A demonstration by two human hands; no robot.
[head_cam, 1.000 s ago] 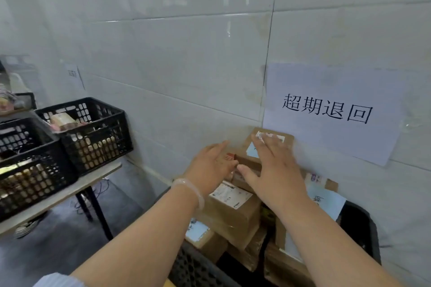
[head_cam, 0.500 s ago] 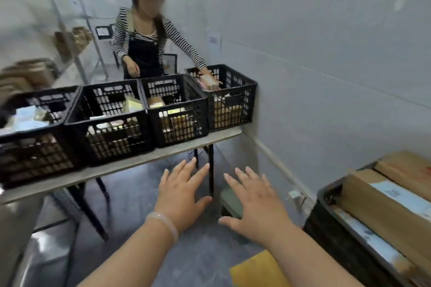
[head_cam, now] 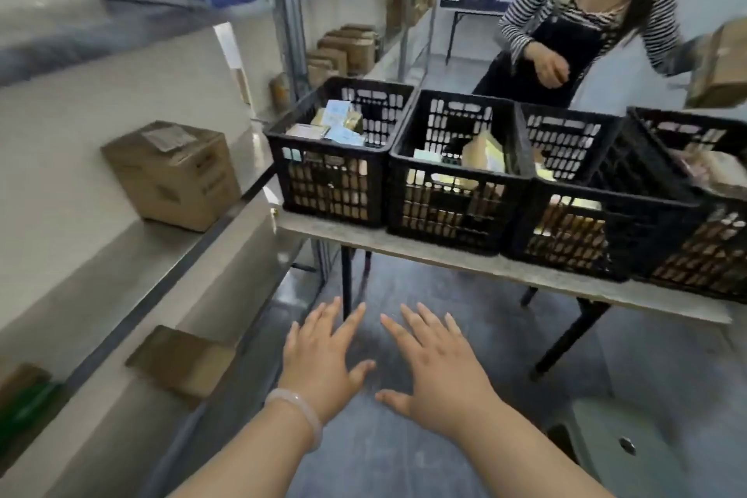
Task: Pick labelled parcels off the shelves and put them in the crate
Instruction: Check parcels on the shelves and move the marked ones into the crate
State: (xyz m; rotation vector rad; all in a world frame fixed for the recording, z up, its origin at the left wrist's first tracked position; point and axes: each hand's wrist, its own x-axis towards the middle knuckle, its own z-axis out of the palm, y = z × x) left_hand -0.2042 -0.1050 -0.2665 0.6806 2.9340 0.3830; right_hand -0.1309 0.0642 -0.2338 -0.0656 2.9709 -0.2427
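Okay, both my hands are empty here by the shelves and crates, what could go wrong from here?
The leftmost black plastic crate already looks nearly full, so another parcel might sit above the rim and slide off. A second person in a striped top is working at the same grey table, so reaches could collide.

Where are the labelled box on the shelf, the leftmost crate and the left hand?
labelled box [head_cam: 174, 182]: head view, side face under the label
leftmost crate [head_cam: 327, 145]: head view, near rim
left hand [head_cam: 319, 358]: head view, back of the hand
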